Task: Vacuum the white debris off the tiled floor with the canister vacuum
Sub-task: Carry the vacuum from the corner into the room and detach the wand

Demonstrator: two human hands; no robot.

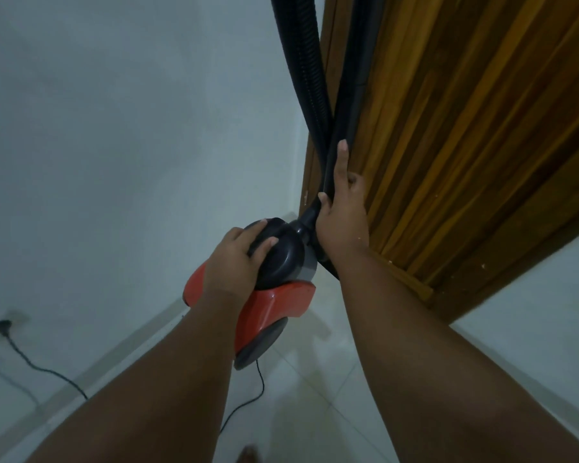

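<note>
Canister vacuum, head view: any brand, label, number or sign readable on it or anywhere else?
No text can be read in this view.
On the canister vacuum: no legible brand or label on its shell.
On the hose: none.
On the wall socket: too blurred to tell.
On the wooden door: none.

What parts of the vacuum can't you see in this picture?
Head view: the hose runs off the top edge; its nozzle is out of frame.
The power cord from the canister vacuum disappears behind the left forearm.
Some fingers of the right hand hide behind the hose.
Specks near the wooden door are too small to identify.
</note>
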